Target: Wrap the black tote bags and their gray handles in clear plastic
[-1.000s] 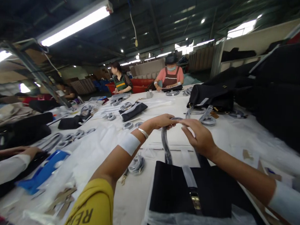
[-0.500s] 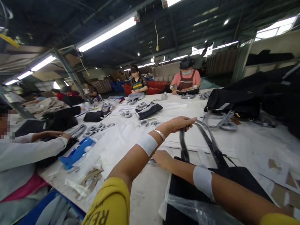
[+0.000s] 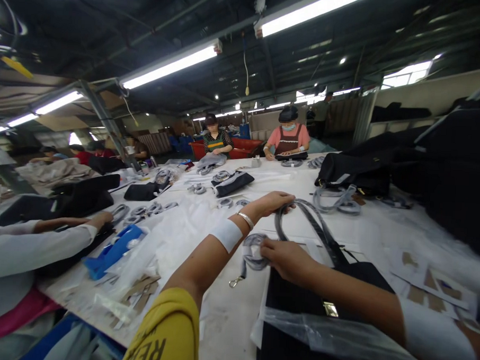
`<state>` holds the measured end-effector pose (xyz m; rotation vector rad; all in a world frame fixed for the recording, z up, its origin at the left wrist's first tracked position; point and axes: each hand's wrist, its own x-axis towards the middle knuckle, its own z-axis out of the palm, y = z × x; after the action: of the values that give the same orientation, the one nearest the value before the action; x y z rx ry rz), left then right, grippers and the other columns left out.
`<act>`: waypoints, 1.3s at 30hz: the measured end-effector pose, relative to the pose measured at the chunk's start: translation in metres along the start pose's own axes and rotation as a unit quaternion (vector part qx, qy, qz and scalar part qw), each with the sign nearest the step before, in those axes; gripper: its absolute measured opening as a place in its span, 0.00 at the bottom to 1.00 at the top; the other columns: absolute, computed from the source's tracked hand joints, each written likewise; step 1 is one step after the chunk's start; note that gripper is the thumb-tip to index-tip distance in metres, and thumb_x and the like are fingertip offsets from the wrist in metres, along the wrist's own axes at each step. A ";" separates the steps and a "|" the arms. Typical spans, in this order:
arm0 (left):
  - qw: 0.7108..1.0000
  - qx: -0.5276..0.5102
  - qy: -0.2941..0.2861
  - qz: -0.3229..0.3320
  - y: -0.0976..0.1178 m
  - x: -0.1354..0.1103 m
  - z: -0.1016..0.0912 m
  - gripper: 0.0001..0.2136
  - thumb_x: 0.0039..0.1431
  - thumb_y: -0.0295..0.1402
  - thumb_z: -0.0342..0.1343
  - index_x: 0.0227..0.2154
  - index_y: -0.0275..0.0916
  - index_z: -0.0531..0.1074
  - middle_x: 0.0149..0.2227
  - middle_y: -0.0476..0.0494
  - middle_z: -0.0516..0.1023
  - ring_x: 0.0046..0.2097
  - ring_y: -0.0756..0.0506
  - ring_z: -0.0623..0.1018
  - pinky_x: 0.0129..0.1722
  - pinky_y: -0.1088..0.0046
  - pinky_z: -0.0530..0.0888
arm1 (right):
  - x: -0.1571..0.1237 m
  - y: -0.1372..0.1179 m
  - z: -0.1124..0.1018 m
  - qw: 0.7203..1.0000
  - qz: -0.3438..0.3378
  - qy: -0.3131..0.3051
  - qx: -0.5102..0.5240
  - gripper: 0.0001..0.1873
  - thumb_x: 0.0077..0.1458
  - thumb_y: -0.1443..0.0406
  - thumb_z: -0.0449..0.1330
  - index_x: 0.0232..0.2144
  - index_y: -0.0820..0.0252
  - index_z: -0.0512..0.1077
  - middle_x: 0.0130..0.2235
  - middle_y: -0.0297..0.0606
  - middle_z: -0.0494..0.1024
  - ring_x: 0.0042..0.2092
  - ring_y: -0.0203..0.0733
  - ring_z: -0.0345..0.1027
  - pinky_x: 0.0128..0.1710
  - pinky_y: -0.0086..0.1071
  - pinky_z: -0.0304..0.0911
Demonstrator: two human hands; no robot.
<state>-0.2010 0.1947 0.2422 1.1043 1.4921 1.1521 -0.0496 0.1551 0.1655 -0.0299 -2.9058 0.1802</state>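
My left hand is closed on the wrapped handle of a black handbag, holding the loop up. My right hand grips a coiled grey strap in its fingers, just left of the handle. A metal snap hook hangs from the coil's end. The bag lies on the white table under my right forearm, which covers part of it. A gold-coloured clasp shows on the bag's front, and clear plastic film crosses its lower part.
More coiled straps and clear plastic lie to the left, near a blue object. Black bags are piled at right. A co-worker's sleeve reaches in at left; two people work across the table.
My right hand has risen with the coiled strap, and the snap hook now shows. My left hand still holds the handle. The view has shifted slightly, uncovering the bag's clasp.
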 end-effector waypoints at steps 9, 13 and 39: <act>0.998 -0.034 -0.049 -0.021 -0.003 -0.031 0.024 0.16 0.51 0.41 0.68 0.31 0.31 0.76 0.30 0.44 0.77 0.28 0.52 0.72 0.31 0.75 0.71 | -0.120 0.053 -0.020 0.943 0.236 0.230 -0.043 0.10 0.56 0.72 0.55 0.40 0.57 0.72 0.48 0.38 0.75 0.42 0.43 0.74 0.38 0.31 0.65; 0.996 -0.039 -0.071 -0.020 -0.013 -0.046 0.045 0.18 0.51 0.45 0.67 0.33 0.32 0.77 0.31 0.43 0.77 0.31 0.51 0.74 0.35 0.74 0.72 | -0.120 0.055 -0.016 0.931 0.270 0.245 0.006 0.09 0.56 0.72 0.56 0.38 0.58 0.71 0.47 0.39 0.74 0.43 0.45 0.73 0.41 0.32 0.65; 0.945 0.246 0.055 0.209 -0.046 -0.090 0.092 0.15 0.61 0.34 0.54 0.49 0.41 0.77 0.49 0.41 0.80 0.53 0.40 0.76 0.58 0.62 0.67 | -0.104 -0.012 0.008 0.565 0.344 0.357 0.659 0.25 0.44 0.51 0.71 0.43 0.58 0.79 0.37 0.37 0.80 0.36 0.38 0.68 0.31 0.27 0.58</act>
<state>-0.1006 0.1134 0.1969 1.7902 1.7377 1.1608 0.0501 0.1389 0.1360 -0.7409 -1.2008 1.8290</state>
